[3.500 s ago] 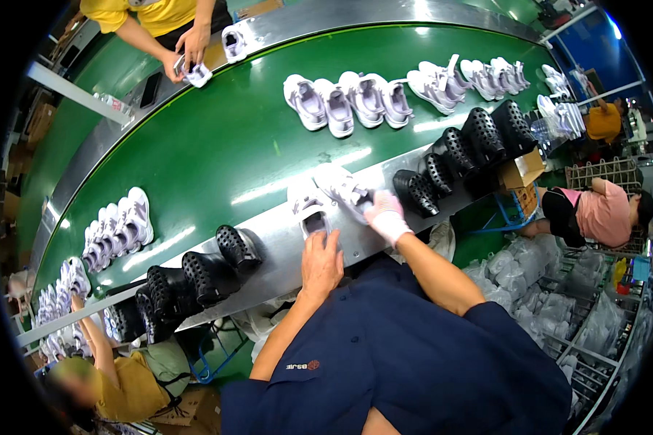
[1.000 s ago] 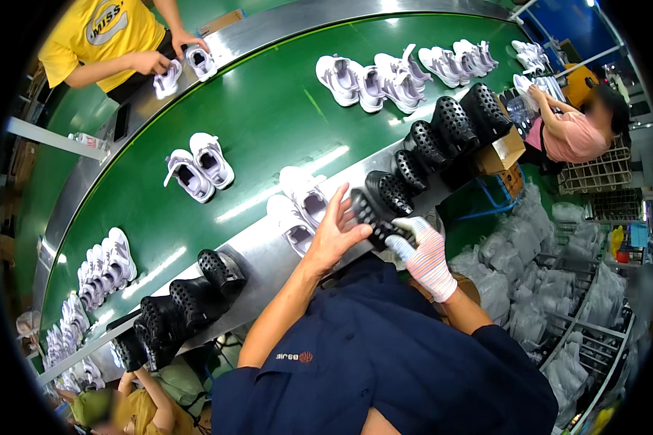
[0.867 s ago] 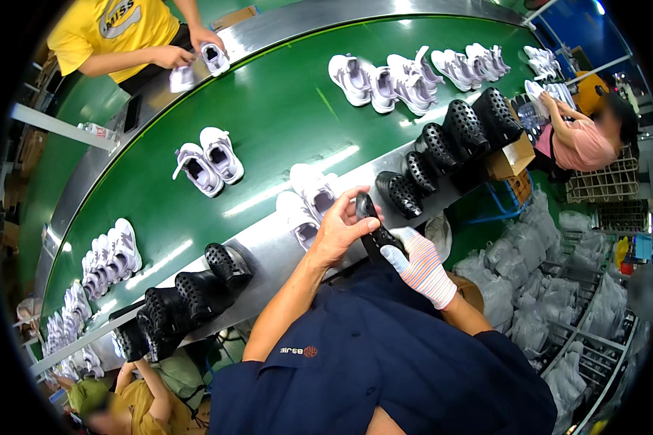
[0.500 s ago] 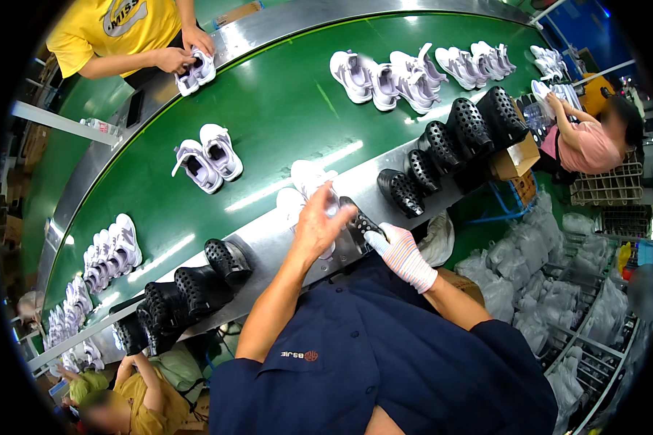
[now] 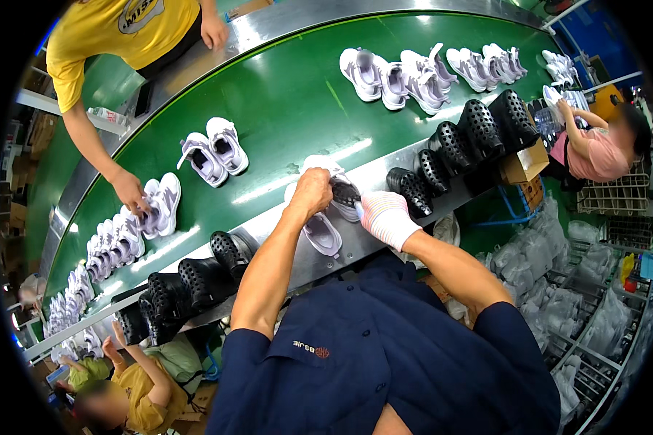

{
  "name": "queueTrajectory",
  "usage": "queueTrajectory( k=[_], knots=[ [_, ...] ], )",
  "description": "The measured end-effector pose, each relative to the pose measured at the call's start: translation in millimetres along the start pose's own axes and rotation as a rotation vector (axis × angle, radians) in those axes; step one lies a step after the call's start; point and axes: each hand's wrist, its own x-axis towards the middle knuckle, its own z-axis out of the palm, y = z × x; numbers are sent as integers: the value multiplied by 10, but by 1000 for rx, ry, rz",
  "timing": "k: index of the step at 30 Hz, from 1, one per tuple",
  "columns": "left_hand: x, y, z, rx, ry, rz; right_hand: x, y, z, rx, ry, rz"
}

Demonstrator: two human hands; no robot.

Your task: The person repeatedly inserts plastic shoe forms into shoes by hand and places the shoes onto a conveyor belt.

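At the upper left of the frame you see a co-worker in yellow (image 5: pixel 123 45), a phone (image 5: pixel 144 99) and a bottle (image 5: pixel 107 115). At the right you have a person in pink (image 5: pixel 604 154) near a wire basket (image 5: pixel 614 197) and a carton (image 5: pixel 527 165). Lower down on that side, you see plastic bags (image 5: pixel 533 272) by a metal rack (image 5: pixel 597 356).

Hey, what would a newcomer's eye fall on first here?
Probably the green belt curving across the middle, bearing clusters of white shoes. Next, black perforated forms line the near metal ledge left and right. At centre, the left hand is bare while the right hand wears a striped glove.
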Motion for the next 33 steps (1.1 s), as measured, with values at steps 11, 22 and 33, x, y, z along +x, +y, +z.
queueTrajectory(
  k=[11, 22, 33],
  knots=[
    [17, 328, 241, -179, 81, 158, 229, -11, 511, 40, 101, 141],
    [-199, 585, 339, -327, 80, -418, 462, 222, 478, 271, -1, 126],
    [-677, 801, -100, -27, 524, 18, 710, 158, 651, 173, 74, 112]
  ],
)
